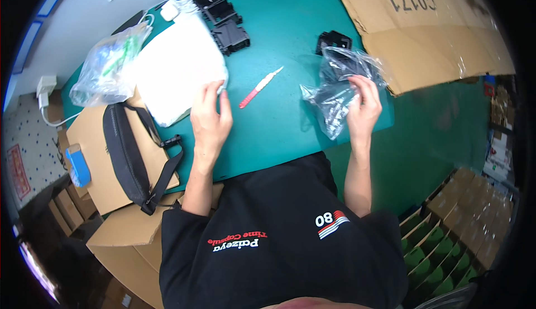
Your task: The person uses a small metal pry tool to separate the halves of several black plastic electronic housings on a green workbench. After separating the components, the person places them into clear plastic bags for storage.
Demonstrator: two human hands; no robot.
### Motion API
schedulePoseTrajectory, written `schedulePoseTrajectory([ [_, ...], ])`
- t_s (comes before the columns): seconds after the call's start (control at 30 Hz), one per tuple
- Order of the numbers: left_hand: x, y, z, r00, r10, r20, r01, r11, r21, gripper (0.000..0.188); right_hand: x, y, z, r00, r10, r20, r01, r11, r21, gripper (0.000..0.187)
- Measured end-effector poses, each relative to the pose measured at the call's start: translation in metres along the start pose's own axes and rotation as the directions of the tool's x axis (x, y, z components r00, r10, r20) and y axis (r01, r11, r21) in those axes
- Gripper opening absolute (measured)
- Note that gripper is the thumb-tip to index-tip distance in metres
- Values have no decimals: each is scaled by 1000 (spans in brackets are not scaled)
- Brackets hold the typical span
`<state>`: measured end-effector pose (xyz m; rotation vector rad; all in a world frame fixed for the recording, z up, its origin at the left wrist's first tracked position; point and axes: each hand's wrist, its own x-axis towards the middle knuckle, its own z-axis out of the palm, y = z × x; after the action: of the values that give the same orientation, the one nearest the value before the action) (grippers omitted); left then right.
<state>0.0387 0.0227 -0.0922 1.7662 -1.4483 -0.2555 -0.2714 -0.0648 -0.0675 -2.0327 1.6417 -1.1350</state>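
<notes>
There is one view only, from a camera worn on the person's head. It looks steeply down and forward over the chest onto a green table, close enough that both forearms enter from the lower edge. The wide lens bends the table's far edge and the cardboard at its right corner toward the rim.
</notes>
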Motion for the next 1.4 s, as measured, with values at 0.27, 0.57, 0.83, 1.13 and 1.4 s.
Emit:
schedulePoseTrajectory([
  [0.27,33,-59,-13,986,-108,129,11,806,592,25,-1,-46,2,968,-222,-113,206,968,-141,39],
  [0.57,31,-75,-6,995,71,-73,-34,906,422,16,-33,-92,53,918,-393,49,358,876,322,27],
  [0.83,-13,-29,-38,971,-216,99,228,966,-125,20,-39,-101,97,815,-456,359,278,850,449,87],
  [1.13,-27,-17,-44,802,-206,561,584,467,-664,51,-33,-97,107,535,-232,812,-399,778,486,33],
  [1.4,-46,-25,-38,679,-342,650,734,292,-614,32,-44,-82,107,706,79,704,-654,453,606,14],
])
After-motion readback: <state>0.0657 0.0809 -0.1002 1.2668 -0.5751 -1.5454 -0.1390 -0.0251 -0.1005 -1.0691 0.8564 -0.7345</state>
